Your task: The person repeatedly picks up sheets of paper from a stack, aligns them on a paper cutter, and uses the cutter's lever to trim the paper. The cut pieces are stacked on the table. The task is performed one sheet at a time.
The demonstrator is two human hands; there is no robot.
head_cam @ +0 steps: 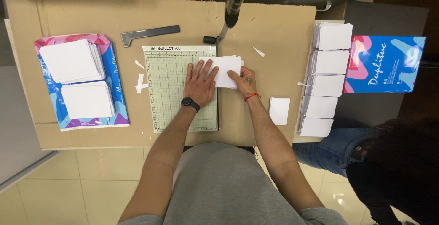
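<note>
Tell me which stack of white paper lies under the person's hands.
The stack on the green paper cutter: this paper stack lies under the left hand and right hand. The other stacks lie untouched at the far left and right.

A white paper stack [227, 71] is pressed under the left hand [200, 82] and right hand [243, 76]. Beneath the grip, a pale green gridded cutter board [167, 88] is seen. A black watch [190, 103] and red wrist string [252, 96] are worn. Left of the grip, pink-and-blue patterned wrapping [114, 92] is seen.
</note>
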